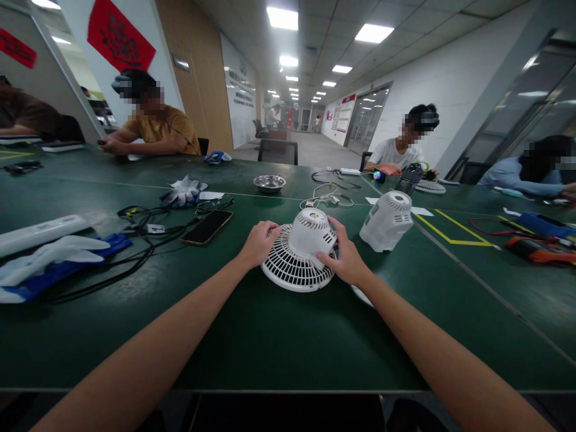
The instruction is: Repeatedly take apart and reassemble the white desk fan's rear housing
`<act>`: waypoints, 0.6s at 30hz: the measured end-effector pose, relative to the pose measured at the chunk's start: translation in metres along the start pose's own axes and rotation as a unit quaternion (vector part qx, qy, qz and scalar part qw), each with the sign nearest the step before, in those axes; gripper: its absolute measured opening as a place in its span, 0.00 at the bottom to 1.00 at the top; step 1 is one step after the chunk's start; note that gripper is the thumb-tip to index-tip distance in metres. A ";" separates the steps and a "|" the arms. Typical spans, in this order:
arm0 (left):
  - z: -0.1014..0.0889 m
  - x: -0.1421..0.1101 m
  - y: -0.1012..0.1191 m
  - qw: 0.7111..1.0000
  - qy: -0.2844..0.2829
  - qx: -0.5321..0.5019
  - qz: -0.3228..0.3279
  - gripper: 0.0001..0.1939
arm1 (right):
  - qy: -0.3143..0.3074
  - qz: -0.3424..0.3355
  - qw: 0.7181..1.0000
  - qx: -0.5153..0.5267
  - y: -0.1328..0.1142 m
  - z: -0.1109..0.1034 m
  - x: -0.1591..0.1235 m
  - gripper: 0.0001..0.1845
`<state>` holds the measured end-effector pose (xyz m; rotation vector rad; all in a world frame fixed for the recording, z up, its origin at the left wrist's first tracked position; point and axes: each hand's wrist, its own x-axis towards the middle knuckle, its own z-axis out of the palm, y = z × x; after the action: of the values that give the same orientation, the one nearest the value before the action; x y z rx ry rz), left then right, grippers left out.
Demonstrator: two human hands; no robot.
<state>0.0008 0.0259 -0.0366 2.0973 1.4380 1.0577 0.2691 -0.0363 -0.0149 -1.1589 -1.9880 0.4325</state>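
Note:
A white fan housing [302,241] lies on the green table with its round slotted grille down and its motor cover pointing up. My right hand [345,255] grips the motor cover from the right, thumb at the front and fingers behind. On the left, my left hand [260,243] rests with curled fingers at the grille's rim; its fingertips are partly hidden. Just right of the fan stands a separate white plastic housing [387,222] with vents on top. Part of a white curved piece [362,296] shows beneath my right forearm.
Left of me lie a phone [207,227], black cables [148,246], blue-and-white gloves [58,258] and a white power strip [42,234]. A metal bowl [269,183] and a white cable [330,195] are beyond the fan. An orange multimeter [540,249] lies right. Several people sit around the table.

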 end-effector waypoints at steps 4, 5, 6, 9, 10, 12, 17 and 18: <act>0.001 0.001 -0.002 1.000 -0.001 0.001 -0.002 0.20 | 0.002 -0.005 1.000 -0.002 0.000 0.001 0.000 0.49; 0.001 0.001 -0.003 1.000 0.000 0.002 -0.002 0.20 | 0.004 -0.006 1.000 -0.005 0.001 0.001 0.000 0.49; 0.001 0.001 -0.003 1.000 0.001 0.004 0.001 0.20 | 0.005 -0.007 1.000 -0.007 0.001 0.001 0.000 0.50; 0.001 0.002 -0.004 1.000 0.005 0.006 0.012 0.20 | 0.005 -0.005 1.000 -0.006 0.003 0.002 0.001 0.50; 0.001 0.002 -0.004 1.000 0.006 0.006 0.013 0.20 | 0.003 -0.004 1.000 -0.004 0.003 0.002 0.001 0.50; 0.001 0.002 -0.003 1.000 0.004 0.007 0.013 0.19 | -0.001 -0.003 1.000 0.001 0.004 0.002 0.001 0.50; 0.001 0.002 -0.004 1.000 0.006 0.009 0.013 0.18 | 0.009 -0.011 1.000 0.001 0.004 0.002 0.001 0.50; 0.001 0.002 -0.004 1.000 0.006 0.008 0.013 0.18 | 0.010 -0.011 1.000 0.002 0.004 0.002 0.001 0.50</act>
<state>-0.0005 0.0297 -0.0396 2.1297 1.4345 1.0730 0.2697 -0.0336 -0.0181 -1.1336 -1.9802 0.4107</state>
